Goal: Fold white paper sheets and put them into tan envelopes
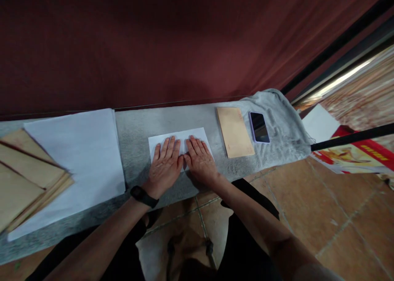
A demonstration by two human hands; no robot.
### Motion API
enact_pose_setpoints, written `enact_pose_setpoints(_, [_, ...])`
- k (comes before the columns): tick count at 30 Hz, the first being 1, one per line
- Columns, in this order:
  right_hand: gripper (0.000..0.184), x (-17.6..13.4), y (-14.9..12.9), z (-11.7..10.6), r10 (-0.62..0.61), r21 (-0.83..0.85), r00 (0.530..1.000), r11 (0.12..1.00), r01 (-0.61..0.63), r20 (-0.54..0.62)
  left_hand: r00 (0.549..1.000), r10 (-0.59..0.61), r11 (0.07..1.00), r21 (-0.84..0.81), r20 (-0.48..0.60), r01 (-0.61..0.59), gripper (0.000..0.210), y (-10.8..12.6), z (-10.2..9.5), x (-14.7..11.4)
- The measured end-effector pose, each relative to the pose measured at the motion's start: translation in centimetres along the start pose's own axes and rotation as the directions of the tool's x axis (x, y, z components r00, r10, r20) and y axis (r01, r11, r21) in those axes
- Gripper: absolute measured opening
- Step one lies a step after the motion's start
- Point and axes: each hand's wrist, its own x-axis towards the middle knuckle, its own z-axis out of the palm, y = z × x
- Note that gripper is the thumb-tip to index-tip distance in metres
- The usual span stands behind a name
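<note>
Fingers (168, 146) of the left hand (165, 166) and right hand (201, 165) lie flat, slightly spread, on white paper (182, 139) on the table (135, 145), seemingly folded already, while the large sheets (90, 158) at left lie unfolded

A long, narrow surface draped in grey fuzzy cloth (135, 125), rumpled toward its right end, carries, from left to right, a stack of large white sheets (95, 158), a smaller white paper (182, 145) near the middle, a tan envelope (235, 132) and, just beside that, a dark-screened phone (259, 127) with a pale purple edge.
</note>
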Motion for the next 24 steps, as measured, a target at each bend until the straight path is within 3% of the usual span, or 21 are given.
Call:
enact_pose_setpoints(13, [0.058,-1.2,-0.5,1.2,0.228,-0.033,0.962,0.971,-0.235,-0.152,0.997,-0.068,0.997,-0.036,0.048,0.07,0.063,-0.8,-0.8,-0.9])
enact_pose_setpoints(18, [0.059,-1.7,-0.7,1.6,0.305,-0.039,0.934,0.948,-0.317,-0.187,0.998,-0.049,0.997,-0.065,0.036,0.051,0.062,-0.9,-1.0,-1.7])
enact_pose_setpoints(24, [0.056,-1.7,-1.0,1.0,0.339,-0.058,0.915,0.932,-0.359,-0.22,0.995,0.014,0.998,-0.057,0.098,-0.009,0.06,-1.2,-1.9,-2.4])
